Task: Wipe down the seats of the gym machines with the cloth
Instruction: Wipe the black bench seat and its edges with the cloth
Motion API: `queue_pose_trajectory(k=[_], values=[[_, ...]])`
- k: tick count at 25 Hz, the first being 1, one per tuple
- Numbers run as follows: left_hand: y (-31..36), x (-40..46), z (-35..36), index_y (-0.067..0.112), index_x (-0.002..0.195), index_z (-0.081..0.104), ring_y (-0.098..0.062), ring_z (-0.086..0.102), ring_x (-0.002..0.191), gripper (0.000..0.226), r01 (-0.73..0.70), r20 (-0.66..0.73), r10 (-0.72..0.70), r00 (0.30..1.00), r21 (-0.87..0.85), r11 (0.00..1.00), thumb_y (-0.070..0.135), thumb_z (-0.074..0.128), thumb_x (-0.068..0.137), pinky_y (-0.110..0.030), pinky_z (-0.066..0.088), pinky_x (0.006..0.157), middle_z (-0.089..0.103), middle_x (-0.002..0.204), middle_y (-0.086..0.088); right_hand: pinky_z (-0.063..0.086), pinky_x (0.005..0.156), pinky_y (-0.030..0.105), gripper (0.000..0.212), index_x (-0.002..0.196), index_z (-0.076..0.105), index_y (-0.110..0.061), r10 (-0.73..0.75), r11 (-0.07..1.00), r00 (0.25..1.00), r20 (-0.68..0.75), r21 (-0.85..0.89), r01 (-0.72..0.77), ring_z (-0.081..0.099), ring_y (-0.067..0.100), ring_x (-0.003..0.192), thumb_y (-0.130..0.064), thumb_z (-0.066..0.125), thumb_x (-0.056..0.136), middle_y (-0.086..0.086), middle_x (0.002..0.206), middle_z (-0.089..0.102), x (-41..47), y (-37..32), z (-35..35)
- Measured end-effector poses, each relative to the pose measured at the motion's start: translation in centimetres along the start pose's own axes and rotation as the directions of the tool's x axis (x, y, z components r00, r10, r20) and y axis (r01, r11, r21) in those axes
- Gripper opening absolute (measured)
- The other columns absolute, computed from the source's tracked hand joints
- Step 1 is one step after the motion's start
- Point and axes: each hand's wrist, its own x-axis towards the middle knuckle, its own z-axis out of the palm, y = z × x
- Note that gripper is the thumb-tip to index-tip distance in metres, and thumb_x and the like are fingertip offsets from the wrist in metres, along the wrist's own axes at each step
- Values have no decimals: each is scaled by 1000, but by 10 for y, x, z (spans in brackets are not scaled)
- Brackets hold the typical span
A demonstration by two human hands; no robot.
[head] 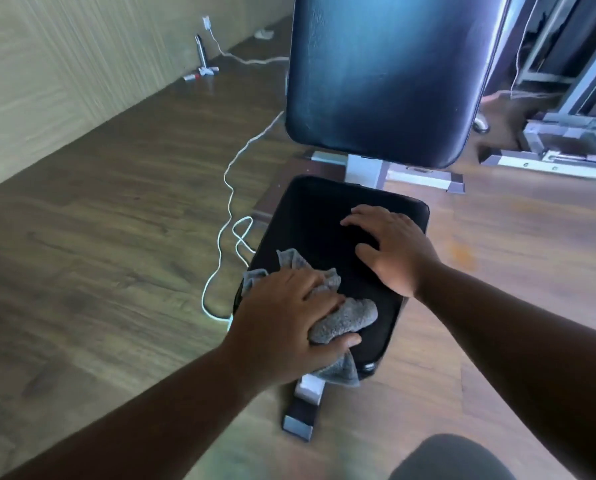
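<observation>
Bare forearms, no sleeves; grey-clad knee (pixel 452 457) at bottom edge

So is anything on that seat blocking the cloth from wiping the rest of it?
Only the person's own right hand, resting flat on the far part of the seat. The left hand holds the cloth at the near edge.

Wood-grain floor (pixel 116 202), pale panelled wall (pixel 47 64), white cable (pixel 227 188) trailing.
</observation>
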Motion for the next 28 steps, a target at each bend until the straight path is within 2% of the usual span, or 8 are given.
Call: queue_pose_trajectory(k=[4, 9, 16, 19, 21, 23, 25, 28], values=[[-1, 5, -1, 20, 100, 76, -24, 59, 95, 42, 27, 33, -25, 999, -69, 997, 57, 66, 84, -36, 45, 82, 65, 107, -3, 20, 118, 41, 65, 142, 51, -32, 4, 999, 997, 73, -52, 0, 30, 19, 146, -47, 33, 81, -2, 156, 40, 1, -4, -5], [1, 8, -9, 19, 100, 76, -24, 59, 97, 39, 60, 109, -51, 993, -74, 995, 53, 66, 85, -36, 42, 85, 66, 110, -3, 13, 123, 43, 55, 148, 44, -28, 56, 995, 989, 138, -84, -45, 22, 23, 150, -36, 40, 94, 1, 161, 32, -4, -12, -8], [4, 8, -12, 21, 106, 74, -26, 60, 100, 41, 148, 209, -130, 969, -74, 986, 55, 64, 87, -42, 46, 85, 64, 110, -4, 4, 123, 40, 52, 154, 36, -20, 200, 977, 967, 156, 49, -209, 13, 25, 153, -24, 43, 103, 4, 165, 22, -41, -39, -7], [12, 13, -21, 21, 105, 73, -28, 59, 96, 46, 204, 283, -188, 941, -29, 979, 59, 58, 85, -44, 50, 77, 62, 104, -3, 4, 123, 39, 50, 153, 38, -18, 225, 963, 945, 238, 93, -253, 11, 24, 153, -22, 42, 103, 4, 165, 21, -57, -51, -15], [21, 21, -37, 21, 108, 72, -28, 58, 97, 53, 280, 357, -262, 897, 0, 960, 62, 50, 83, -43, 53, 72, 60, 100, -3, 11, 121, 36, 44, 147, 47, -16, 238, 931, 913, 330, 188, -311, 18, 24, 152, -22, 43, 104, 5, 163, 29, -64, -63, -34], [36, 28, -63, 28, 111, 70, -22, 58, 99, 47, 444, 461, -379, 803, -37, 895, 61, 53, 82, -37, 52, 74, 59, 100, 2, 30, 108, 28, 37, 138, 57, -15, 273, 857, 867, 416, 304, -416, 39, 23, 141, -24, 44, 105, 5, 151, 48, -77, -79, -66], [54, 42, -101, 36, 101, 70, -12, 61, 91, 33, 619, 517, -490, 702, -102, 778, 60, 58, 81, -30, 47, 70, 61, 93, 9, 38, 92, 25, 33, 131, 62, -20, 316, 778, 830, 459, 376, -504, 53, 18, 125, -28, 46, 104, 1, 137, 61, -95, -95, -109], [88, 68, -168, 30, 93, 72, -10, 65, 82, 28, 814, 568, -598, 566, -271, 514, 55, 63, 85, -28, 48, 69, 69, 83, 10, 38, 87, 24, 29, 127, 64, -22, 337, 691, 834, 437, 487, -534, 58, 13, 114, -31, 51, 102, -4, 124, 65, -123, -119, -179]])
